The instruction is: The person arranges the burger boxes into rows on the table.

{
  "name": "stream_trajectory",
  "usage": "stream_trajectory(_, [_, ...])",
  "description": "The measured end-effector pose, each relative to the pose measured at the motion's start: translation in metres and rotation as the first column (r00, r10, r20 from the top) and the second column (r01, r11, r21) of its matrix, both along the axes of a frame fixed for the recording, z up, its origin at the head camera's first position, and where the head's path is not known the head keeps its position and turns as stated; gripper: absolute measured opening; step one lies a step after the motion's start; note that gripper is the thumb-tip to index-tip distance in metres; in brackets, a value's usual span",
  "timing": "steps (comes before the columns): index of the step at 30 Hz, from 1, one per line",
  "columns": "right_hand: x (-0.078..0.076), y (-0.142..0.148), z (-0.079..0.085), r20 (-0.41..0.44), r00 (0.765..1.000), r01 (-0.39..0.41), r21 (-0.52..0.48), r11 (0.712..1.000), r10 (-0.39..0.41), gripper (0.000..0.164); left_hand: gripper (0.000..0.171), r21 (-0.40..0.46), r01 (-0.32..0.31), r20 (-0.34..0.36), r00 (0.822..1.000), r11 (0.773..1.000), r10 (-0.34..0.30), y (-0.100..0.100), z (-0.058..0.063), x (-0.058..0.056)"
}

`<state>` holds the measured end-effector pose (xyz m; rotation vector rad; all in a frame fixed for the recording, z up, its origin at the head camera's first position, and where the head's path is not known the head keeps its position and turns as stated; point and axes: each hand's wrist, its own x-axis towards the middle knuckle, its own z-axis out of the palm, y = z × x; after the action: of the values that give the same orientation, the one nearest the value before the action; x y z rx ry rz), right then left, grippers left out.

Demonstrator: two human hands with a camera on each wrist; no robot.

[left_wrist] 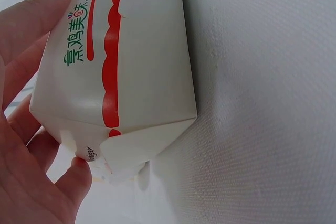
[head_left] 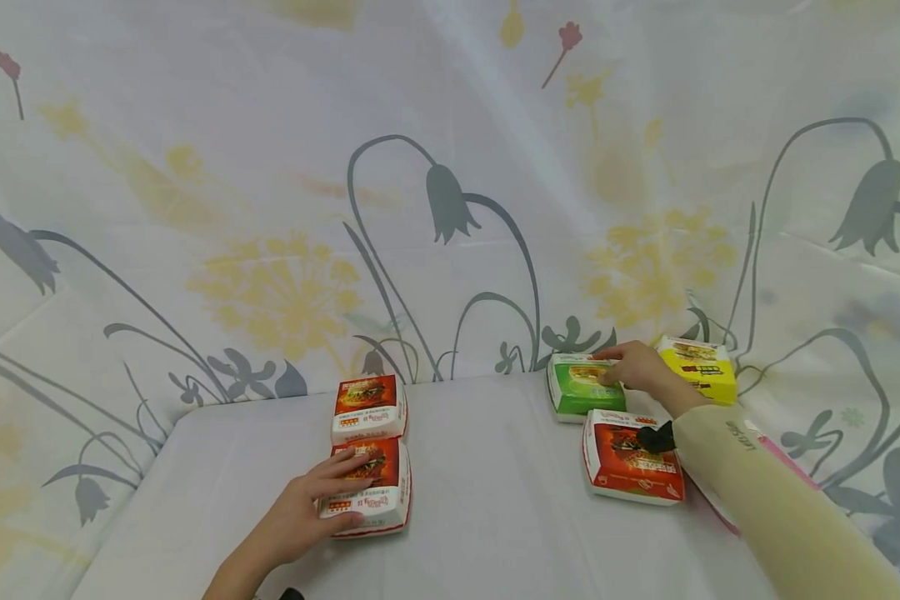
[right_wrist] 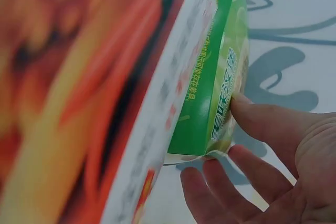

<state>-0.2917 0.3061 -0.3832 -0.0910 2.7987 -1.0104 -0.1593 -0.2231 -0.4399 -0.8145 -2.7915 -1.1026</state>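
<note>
The left hand (head_left: pixel 300 508) rests with fingers spread over the near red-and-white cardboard burger box (head_left: pixel 384 503), left on the white surface (head_left: pixel 495 500); its far twin (head_left: pixel 367 400) touches it. The right hand (head_left: pixel 645 367) grasps the green-and-white cardboard box (head_left: pixel 573 393), far right. The left pair looks lined up; the green box's placing seems unfinished.

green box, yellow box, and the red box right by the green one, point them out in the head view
Green box (head_left: pixel 579 390), head view, on its top
Yellow box (head_left: pixel 697 367), head view, on its printed face
Red box (head_left: pixel 630 465), head view, on its top
</note>
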Motion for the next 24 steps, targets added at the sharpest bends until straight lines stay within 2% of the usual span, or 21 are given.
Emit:
stream_trajectory(5, [-0.001, -0.016, 0.001, -0.009, 0.999, -0.033, -0.009, 0.999, 0.033, 0.049, 0.049, 0.006, -0.002, 0.007, 1.0, 1.0, 0.001, 0.001, 0.001, 0.001])
stream_trajectory(12, [-0.003, -0.035, 0.001, 0.005, 1.0, -0.026, -0.014, 1.0, 0.026, 0.05, 0.05, 0.0, -0.002, 0.012, 1.0, 1.0, 0.002, 0.002, 0.002, 0.002])
stream_trajectory(24, [-0.003, -0.073, -0.002, -0.042, 0.998, -0.049, 0.015, 0.999, 0.05, 0.05, 0.047, 0.008, -0.01, 0.013, 1.0, 1.0, 0.01, 0.002, 0.0, 0.001])
